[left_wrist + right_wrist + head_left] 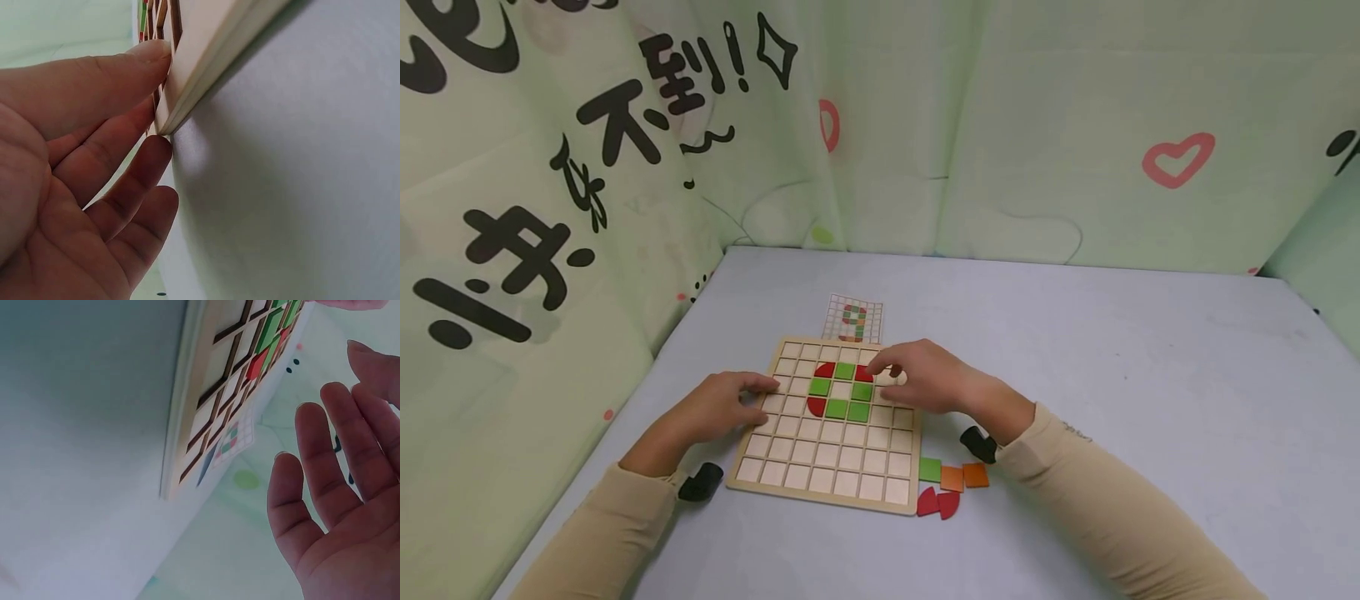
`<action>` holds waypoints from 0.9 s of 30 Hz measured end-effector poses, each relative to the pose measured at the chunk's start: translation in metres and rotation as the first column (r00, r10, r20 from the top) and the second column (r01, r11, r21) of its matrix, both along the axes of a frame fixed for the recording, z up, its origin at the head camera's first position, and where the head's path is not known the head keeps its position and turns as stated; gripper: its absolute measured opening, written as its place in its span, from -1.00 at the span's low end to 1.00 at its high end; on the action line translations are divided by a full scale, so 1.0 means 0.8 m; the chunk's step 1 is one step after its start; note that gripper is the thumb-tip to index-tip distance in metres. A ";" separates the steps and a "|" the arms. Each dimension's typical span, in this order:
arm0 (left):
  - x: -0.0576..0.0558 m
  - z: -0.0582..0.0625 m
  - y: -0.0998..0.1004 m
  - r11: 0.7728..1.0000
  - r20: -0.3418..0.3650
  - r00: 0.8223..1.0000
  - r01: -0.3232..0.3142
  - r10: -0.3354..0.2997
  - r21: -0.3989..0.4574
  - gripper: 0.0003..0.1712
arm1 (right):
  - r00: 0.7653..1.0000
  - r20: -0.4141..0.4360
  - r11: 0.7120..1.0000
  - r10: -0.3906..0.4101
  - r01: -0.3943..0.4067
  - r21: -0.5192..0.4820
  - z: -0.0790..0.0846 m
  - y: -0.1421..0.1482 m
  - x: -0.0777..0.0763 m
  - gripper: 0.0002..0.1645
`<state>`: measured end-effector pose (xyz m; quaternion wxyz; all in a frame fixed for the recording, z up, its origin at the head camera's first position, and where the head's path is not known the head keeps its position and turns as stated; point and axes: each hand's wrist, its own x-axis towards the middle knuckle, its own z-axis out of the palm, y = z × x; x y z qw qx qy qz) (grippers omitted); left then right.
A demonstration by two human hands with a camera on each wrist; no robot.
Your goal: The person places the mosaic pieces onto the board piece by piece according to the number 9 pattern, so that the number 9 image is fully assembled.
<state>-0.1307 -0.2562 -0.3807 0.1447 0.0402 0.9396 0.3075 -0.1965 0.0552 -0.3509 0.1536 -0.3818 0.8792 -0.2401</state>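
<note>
A wooden grid board (827, 493) lies on the table, with several green square tiles (858, 412) and three red rounded tiles (816, 407) set in its upper cells. My left hand (718, 406) rests at the board's left edge; in the left wrist view its thumb (150, 53) touches the frame and its other fingers stay loosely extended. Over the upper right of the board is my right hand (928, 377), index fingertip at the right-hand red tile (864, 373). From the right wrist view, its fingers are relaxed and no piece shows between them.
Beside the board's lower right corner lie a green square (930, 469), two orange squares (952, 478) and two red rounded tiles (949, 505). Behind the board, partly covered by it, is a printed pattern card (874, 321). A patterned curtain (1037, 125) surrounds the table.
</note>
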 end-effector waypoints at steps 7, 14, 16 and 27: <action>0.000 0.002 0.002 1.000 -0.001 1.000 0.001 -0.001 0.002 -0.45 | 0.999 -0.011 0.998 -0.044 0.045 0.037 0.001 0.021 0.001 -0.62; 0.000 0.001 0.001 1.000 0.003 1.000 -0.001 0.001 0.012 -0.45 | 0.997 -0.014 0.995 -0.081 0.081 0.053 -0.003 0.049 0.003 -0.60; 0.000 0.002 0.001 1.000 -0.002 1.000 0.001 -0.001 0.010 -0.46 | 0.995 -0.004 0.993 -0.099 0.099 0.063 -0.005 0.056 0.004 -0.60; 0.001 0.001 0.001 1.000 0.001 1.000 -0.002 0.002 0.018 -0.45 | 0.995 0.004 0.994 -0.099 0.098 0.048 -0.010 0.085 0.012 -0.56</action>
